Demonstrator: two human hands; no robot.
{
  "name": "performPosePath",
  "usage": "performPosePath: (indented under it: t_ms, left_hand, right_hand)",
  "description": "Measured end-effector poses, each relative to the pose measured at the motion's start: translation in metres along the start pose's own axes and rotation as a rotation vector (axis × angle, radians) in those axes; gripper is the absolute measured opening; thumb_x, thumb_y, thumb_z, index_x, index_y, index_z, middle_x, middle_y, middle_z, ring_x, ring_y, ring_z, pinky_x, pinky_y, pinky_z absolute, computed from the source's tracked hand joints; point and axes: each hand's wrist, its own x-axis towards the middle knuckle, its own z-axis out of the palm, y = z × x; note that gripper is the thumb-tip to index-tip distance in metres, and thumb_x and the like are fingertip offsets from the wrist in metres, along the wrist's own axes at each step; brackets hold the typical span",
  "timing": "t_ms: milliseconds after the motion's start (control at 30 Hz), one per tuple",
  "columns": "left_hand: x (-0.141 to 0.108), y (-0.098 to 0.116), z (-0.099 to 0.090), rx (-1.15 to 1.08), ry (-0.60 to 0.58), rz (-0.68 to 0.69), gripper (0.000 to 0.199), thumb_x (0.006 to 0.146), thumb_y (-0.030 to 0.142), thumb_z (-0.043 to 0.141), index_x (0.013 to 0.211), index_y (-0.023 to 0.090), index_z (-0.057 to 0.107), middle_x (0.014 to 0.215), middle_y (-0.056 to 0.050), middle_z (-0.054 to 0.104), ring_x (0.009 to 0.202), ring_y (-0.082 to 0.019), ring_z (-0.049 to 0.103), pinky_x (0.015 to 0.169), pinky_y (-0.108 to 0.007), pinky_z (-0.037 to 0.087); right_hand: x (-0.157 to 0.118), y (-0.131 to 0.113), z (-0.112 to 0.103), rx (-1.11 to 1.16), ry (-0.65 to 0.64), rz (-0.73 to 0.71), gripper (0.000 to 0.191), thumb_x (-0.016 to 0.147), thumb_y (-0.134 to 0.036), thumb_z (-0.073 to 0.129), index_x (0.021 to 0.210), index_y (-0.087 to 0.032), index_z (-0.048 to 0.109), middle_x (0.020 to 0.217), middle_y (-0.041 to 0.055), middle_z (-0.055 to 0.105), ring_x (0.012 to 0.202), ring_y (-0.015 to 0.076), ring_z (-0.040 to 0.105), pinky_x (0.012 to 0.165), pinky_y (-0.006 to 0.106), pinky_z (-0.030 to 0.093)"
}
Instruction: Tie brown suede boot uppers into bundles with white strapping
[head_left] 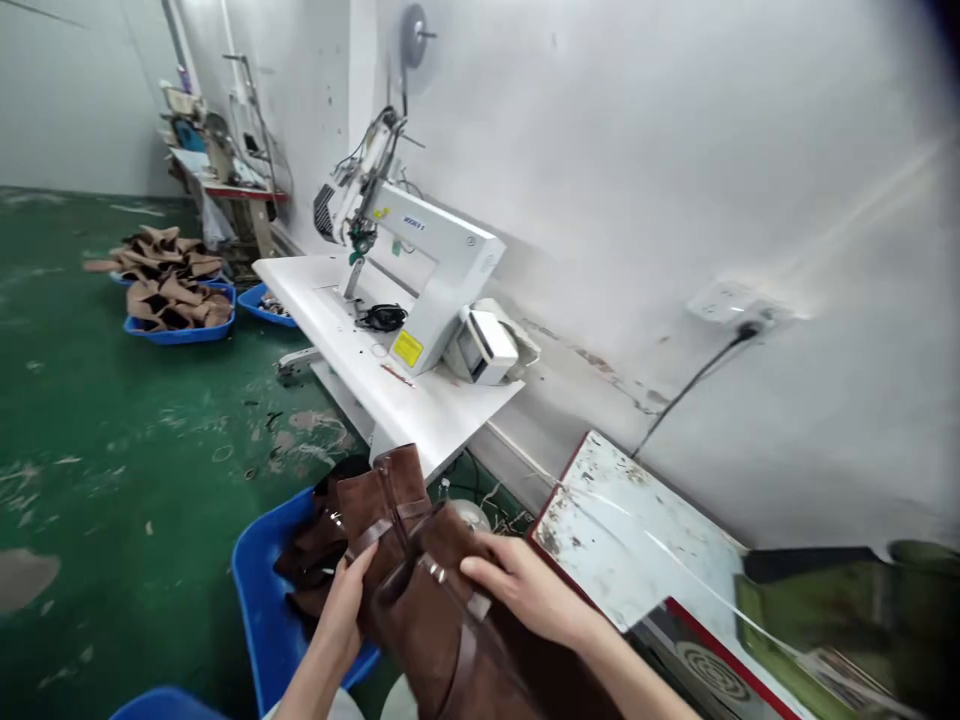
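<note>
Brown suede boot uppers (427, 620) with thin leather straps and small metal buckles are between my hands, low in the middle of the view. My left hand (349, 595) grips the left side of one upper, thumb lying near its strap. On the right, my right hand (525, 585) is closed on the top edge of another upper, thumb in front; its other fingers are hidden behind the material. Just left of them a blue basin (259, 610) holds more dark brown pieces (304, 560).
A white machine (457, 240) stands on a white table (442, 420) ahead, against the wall. A stained, pale board (622, 530) lies to the right, beside green material (795, 600). Farther left, blue basins (180, 335) of tan pieces stand on the green floor (112, 480).
</note>
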Motion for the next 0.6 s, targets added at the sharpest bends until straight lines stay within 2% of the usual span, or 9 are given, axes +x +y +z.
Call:
performPosePath:
  t_ms: [67, 133, 200, 267, 367, 467, 600]
  left_hand:
    - [-0.012, 0.004, 0.021, 0.0, -0.027, -0.025, 0.038, 0.083, 0.021, 0.068, 0.12, 0.023, 0.058, 0.111, -0.007, 0.073, 0.102, -0.024, 0.07, 0.089, -0.038, 0.057]
    - [-0.025, 0.002, 0.044, 0.015, -0.097, -0.026, 0.039, 0.08, 0.02, 0.07, 0.118, 0.022, 0.06, 0.11, -0.007, 0.073, 0.101, -0.025, 0.07, 0.086, -0.037, 0.058]
    - [-0.039, -0.008, 0.069, 0.027, -0.199, -0.013, 0.04, 0.077, 0.018, 0.071, 0.116, 0.021, 0.063, 0.109, -0.007, 0.074, 0.1, -0.025, 0.07, 0.085, -0.037, 0.058]
    - [-0.053, -0.024, 0.094, 0.005, -0.303, -0.012, 0.038, 0.075, 0.018, 0.07, 0.113, 0.019, 0.065, 0.107, -0.007, 0.074, 0.102, -0.027, 0.069, 0.088, -0.038, 0.058]
    - [-0.071, -0.05, 0.129, -0.03, -0.408, -0.016, 0.03, 0.08, 0.031, 0.062, 0.106, 0.017, 0.068, 0.105, -0.008, 0.074, 0.11, -0.03, 0.065, 0.094, -0.041, 0.055]
    - [-0.088, -0.071, 0.167, 0.03, -0.471, 0.018, 0.04, 0.084, 0.046, 0.058, 0.113, 0.02, 0.066, 0.112, -0.007, 0.072, 0.118, -0.03, 0.061, 0.099, -0.042, 0.052]
    - [-0.107, -0.097, 0.227, 0.3, -0.51, 0.083, 0.062, 0.07, 0.033, 0.08, 0.126, 0.027, 0.053, 0.118, -0.005, 0.069, 0.114, -0.027, 0.063, 0.097, -0.039, 0.051]
  right_hand:
    - [-0.024, -0.01, -0.037, 0.124, 0.177, 0.03, 0.044, 0.092, -0.058, 0.047, 0.09, -0.017, 0.064, 0.087, 0.0028, 0.069, 0.079, 0.0197, 0.061, 0.069, 0.026, 0.045]
    - [-0.036, -0.014, -0.061, 0.142, 0.385, 0.058, 0.047, 0.091, -0.061, 0.046, 0.09, -0.017, 0.063, 0.088, 0.004, 0.069, 0.081, 0.0213, 0.062, 0.071, 0.027, 0.046]
    - [-0.035, -0.012, -0.07, 0.019, 0.568, 0.109, 0.049, 0.09, -0.064, 0.045, 0.085, -0.018, 0.061, 0.082, 0.0046, 0.069, 0.078, 0.0218, 0.062, 0.066, 0.027, 0.044]
    - [-0.026, -0.001, -0.07, -0.213, 0.693, 0.217, 0.048, 0.09, -0.064, 0.045, 0.085, -0.019, 0.059, 0.076, 0.0051, 0.069, 0.073, 0.0229, 0.064, 0.061, 0.028, 0.04]
    - [-0.015, 0.027, -0.072, -0.531, 0.768, 0.402, 0.042, 0.094, -0.059, 0.043, 0.095, -0.019, 0.055, 0.074, 0.0069, 0.071, 0.07, 0.0262, 0.067, 0.058, 0.029, 0.036]
    - [-0.019, 0.059, -0.086, -0.633, 0.788, 0.488, 0.036, 0.097, -0.053, 0.04, 0.101, -0.019, 0.051, 0.075, 0.0074, 0.072, 0.07, 0.0275, 0.07, 0.056, 0.029, 0.035]
    - [-0.032, 0.101, -0.112, -0.601, 0.821, 0.487, 0.033, 0.1, -0.048, 0.037, 0.103, -0.018, 0.05, 0.073, 0.0084, 0.072, 0.069, 0.0278, 0.07, 0.057, 0.03, 0.038]
